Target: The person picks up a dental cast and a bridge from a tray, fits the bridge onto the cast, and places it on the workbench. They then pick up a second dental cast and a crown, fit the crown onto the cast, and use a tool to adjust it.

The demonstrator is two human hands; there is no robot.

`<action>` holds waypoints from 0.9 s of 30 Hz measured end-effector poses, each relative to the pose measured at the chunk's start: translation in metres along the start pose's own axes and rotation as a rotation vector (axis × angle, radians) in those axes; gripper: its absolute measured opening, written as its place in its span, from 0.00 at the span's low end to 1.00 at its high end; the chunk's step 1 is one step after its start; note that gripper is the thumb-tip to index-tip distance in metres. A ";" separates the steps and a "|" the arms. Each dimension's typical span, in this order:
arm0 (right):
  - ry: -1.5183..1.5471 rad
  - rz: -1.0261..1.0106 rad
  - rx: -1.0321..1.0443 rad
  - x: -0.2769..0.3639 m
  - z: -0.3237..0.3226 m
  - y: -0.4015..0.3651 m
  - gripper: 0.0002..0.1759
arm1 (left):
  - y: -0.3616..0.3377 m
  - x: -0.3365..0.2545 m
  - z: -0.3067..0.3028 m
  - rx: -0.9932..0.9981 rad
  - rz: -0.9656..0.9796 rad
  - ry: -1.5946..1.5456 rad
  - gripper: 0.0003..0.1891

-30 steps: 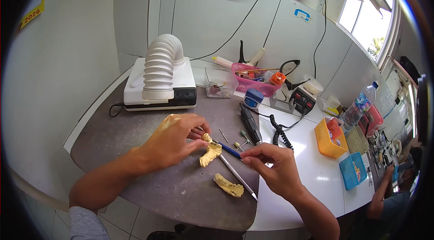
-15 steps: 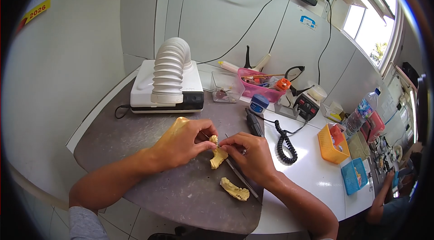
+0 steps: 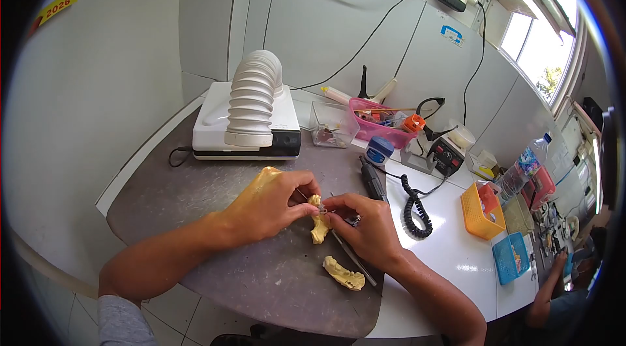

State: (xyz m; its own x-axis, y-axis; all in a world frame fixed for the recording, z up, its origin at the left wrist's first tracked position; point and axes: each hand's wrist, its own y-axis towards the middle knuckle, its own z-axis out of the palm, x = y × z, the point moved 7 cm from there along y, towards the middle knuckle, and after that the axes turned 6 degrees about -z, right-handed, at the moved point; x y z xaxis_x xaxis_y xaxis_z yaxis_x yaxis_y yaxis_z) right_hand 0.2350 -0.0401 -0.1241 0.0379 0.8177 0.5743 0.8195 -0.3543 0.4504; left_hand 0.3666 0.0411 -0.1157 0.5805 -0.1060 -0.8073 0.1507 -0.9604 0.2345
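Note:
Over the grey work mat (image 3: 248,287), my left hand (image 3: 277,202) is closed on a yellow dental cast (image 3: 319,230) held at its upper part. My right hand (image 3: 365,225) pinches a small shiny piece (image 3: 323,210) against the cast, between the fingertips of both hands. Its exact shape is too small to tell. A thin metal tool (image 3: 355,258) slants beneath my right hand, partly hidden by it. Below, a second yellow cast (image 3: 343,274) lies on the mat.
A white machine (image 3: 212,121) with a ribbed hose (image 3: 253,98) stands at the back. Right of the mat are a handpiece (image 3: 372,180), coiled cord (image 3: 411,212), blue-lidded jar (image 3: 379,150), pink basket (image 3: 372,127), orange basket (image 3: 479,215) and blue basket (image 3: 508,264). Another person's arm (image 3: 546,290) shows far right.
The view has shifted slightly. The cast between my hands has turned a little more upright, and the small shiny piece beside it shows more clearly at my fingertips.

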 end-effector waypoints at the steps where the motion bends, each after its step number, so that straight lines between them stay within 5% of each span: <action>1: -0.012 0.009 0.010 0.000 0.000 0.000 0.09 | 0.000 0.001 0.000 0.000 -0.002 0.002 0.10; 15: -0.028 0.043 -0.041 0.017 -0.033 -0.016 0.07 | -0.006 0.004 -0.005 0.063 -0.035 0.182 0.14; 18: -0.039 0.084 0.061 0.031 -0.041 -0.032 0.06 | -0.014 -0.014 -0.004 0.055 0.121 0.370 0.25; 21: -0.051 0.195 0.202 0.039 -0.043 -0.044 0.06 | -0.021 -0.044 0.015 0.159 0.396 0.300 0.25; 27: -0.121 0.143 0.313 0.043 -0.031 -0.054 0.06 | -0.037 -0.039 0.057 0.266 0.550 0.521 0.17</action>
State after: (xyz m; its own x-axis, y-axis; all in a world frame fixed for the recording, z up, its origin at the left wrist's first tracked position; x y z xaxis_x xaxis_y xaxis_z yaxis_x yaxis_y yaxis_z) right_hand 0.1745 -0.0001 -0.1028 0.2169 0.8242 0.5231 0.9356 -0.3283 0.1294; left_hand 0.2923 0.0659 -0.1237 0.8251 -0.5108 -0.2416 -0.4232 -0.8419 0.3347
